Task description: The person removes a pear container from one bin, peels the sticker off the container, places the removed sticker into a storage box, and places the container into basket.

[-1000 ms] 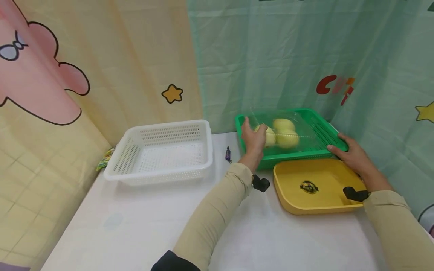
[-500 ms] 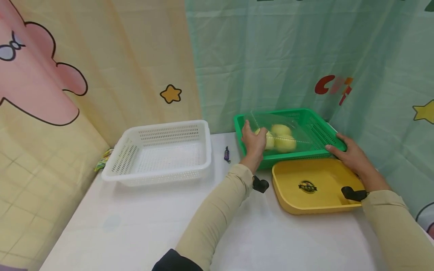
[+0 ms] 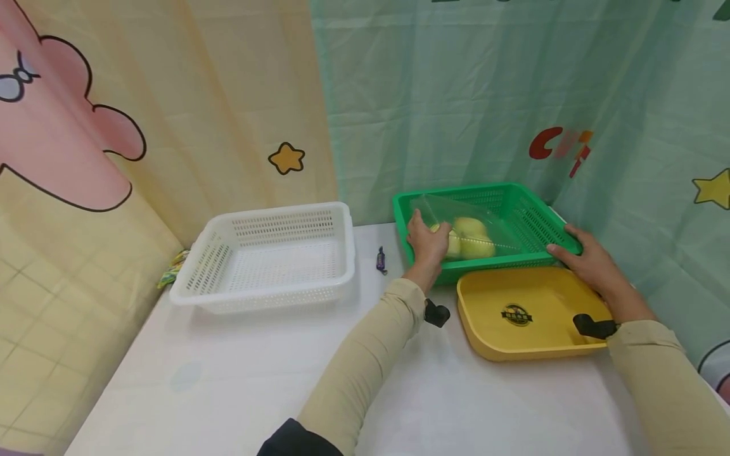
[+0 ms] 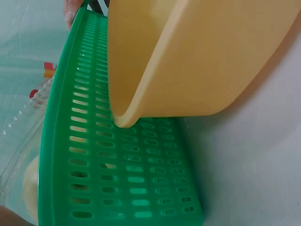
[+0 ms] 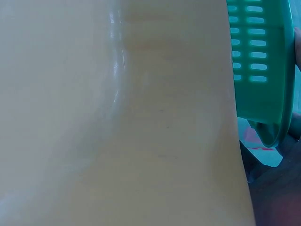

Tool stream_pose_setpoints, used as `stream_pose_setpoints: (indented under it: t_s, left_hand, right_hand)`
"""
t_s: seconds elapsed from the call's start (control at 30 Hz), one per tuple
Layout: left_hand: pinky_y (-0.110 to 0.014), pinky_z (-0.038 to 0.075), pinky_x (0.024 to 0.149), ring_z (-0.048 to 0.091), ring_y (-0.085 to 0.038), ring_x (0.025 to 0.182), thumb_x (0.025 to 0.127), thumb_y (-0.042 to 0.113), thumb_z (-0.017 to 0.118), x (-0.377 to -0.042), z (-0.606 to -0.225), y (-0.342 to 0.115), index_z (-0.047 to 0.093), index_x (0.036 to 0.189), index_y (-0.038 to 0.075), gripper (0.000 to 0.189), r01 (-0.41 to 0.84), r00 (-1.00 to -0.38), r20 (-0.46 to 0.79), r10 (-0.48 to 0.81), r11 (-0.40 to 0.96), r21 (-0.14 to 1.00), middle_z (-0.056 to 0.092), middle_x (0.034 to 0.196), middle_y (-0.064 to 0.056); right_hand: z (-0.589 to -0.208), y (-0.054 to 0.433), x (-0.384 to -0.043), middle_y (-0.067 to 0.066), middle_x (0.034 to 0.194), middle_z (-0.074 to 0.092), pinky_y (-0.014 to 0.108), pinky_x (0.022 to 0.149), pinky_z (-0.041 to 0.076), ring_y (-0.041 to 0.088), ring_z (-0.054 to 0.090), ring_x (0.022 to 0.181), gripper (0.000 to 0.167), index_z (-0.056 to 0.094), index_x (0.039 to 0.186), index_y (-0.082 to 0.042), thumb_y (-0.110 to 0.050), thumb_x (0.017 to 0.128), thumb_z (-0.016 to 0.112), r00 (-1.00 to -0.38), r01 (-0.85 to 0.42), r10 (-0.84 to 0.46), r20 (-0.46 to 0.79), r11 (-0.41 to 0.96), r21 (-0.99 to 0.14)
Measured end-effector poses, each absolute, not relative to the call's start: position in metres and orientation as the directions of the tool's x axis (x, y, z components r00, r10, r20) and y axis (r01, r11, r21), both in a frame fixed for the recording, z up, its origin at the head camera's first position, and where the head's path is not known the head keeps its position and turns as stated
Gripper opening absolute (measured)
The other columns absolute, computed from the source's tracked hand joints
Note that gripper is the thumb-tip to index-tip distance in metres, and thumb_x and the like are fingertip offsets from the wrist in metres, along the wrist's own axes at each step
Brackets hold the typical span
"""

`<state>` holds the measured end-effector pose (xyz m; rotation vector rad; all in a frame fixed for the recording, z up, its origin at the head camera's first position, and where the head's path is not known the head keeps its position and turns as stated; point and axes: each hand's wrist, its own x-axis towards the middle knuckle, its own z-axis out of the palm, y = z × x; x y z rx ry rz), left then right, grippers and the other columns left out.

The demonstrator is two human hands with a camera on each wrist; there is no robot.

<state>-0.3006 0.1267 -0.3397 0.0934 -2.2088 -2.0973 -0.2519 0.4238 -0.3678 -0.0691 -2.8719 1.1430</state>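
My left hand [image 3: 428, 244] grips the left end of a clear plastic package [image 3: 504, 237]. Inside it sit several round, pale yellow-green fruits [image 3: 476, 244]. The package lies tilted within the green perforated basket [image 3: 521, 259], its far left corner near the rim. With thumb and fingers, my right hand [image 3: 595, 269] holds the basket's right rim. From the left wrist view, the green basket wall [image 4: 89, 155] hides most of the package; a piece of its clear edge [image 4: 23, 115] shows at the left.
A yellow tray [image 3: 536, 339] with a dark logo stands against the basket's front. Left of the basket lies a small purple wrapped candy [image 3: 381, 259]. A white perforated basket [image 3: 262, 294] stands further left, a green-yellow wrapper [image 3: 173, 269] behind it. Curtains hang behind the white table [image 3: 228, 386].
The clear package with the fruits has sunk lower into the green basket, my left hand moving down slightly with it. My right hand stays on the basket's rim.
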Motion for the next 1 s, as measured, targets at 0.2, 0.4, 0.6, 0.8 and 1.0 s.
stream_pose_setpoints:
  t_s: [0.2,0.4,0.6,0.8,1.0]
  left_hand:
    - [-0.044,0.033,0.110,0.021,-0.028,0.142,0.084,0.019,0.059,-0.303,-0.340,0.126,0.024,0.150,0.017,0.075,-0.005,-0.997,0.005,-0.083,0.112,0.994,0.023,0.155,-0.003]
    - [-0.044,0.029,0.114,0.017,-0.030,0.145,0.085,0.020,0.060,-0.307,-0.340,0.124,0.021,0.151,0.016,0.077,-0.033,-0.999,-0.027,-0.035,0.203,0.979,0.021,0.156,-0.005]
    - [-0.044,0.032,0.113,0.017,-0.032,0.145,0.086,0.022,0.063,-0.311,-0.340,0.123,0.018,0.151,0.016,0.080,-0.037,-0.999,-0.049,0.025,0.345,0.938,0.021,0.156,-0.008]
    - [-0.043,0.031,0.114,0.018,-0.032,0.145,0.086,0.026,0.066,-0.314,-0.339,0.124,0.018,0.152,0.016,0.082,-0.047,-0.996,-0.073,0.046,0.424,0.905,0.021,0.156,-0.008]
    - [-0.043,0.029,0.115,0.018,-0.032,0.146,0.086,0.030,0.067,-0.316,-0.340,0.125,0.015,0.152,0.015,0.086,-0.042,-0.994,-0.089,0.071,0.501,0.864,0.020,0.157,-0.008]
  right_hand:
    - [-0.368,0.424,-0.252,0.032,0.153,-0.008,0.073,0.103,0.013,0.059,0.004,0.136,0.081,-0.004,0.152,-0.009,-0.047,0.097,0.042,-0.998,0.020,0.060,0.036,0.730,-0.683]
    - [-0.370,0.425,-0.252,0.033,0.153,-0.008,0.073,0.103,0.013,0.059,0.004,0.136,0.081,-0.004,0.152,-0.009,-0.047,0.097,0.042,-0.998,0.018,0.057,0.035,0.735,-0.678]
    - [-0.371,0.425,-0.253,0.032,0.154,-0.007,0.073,0.103,0.013,0.058,0.005,0.136,0.082,-0.004,0.152,-0.010,-0.048,0.096,0.043,-0.997,0.020,0.063,0.040,0.734,-0.679]
    - [-0.370,0.425,-0.253,0.032,0.154,-0.007,0.073,0.103,0.013,0.058,0.005,0.136,0.082,-0.003,0.152,-0.010,-0.048,0.096,0.043,-0.997,0.013,0.062,0.048,0.737,-0.676]
    - [-0.370,0.424,-0.252,0.032,0.154,-0.007,0.073,0.102,0.014,0.058,0.006,0.136,0.082,-0.004,0.152,-0.009,-0.048,0.096,0.043,-0.997,0.008,0.056,0.048,0.729,-0.685]
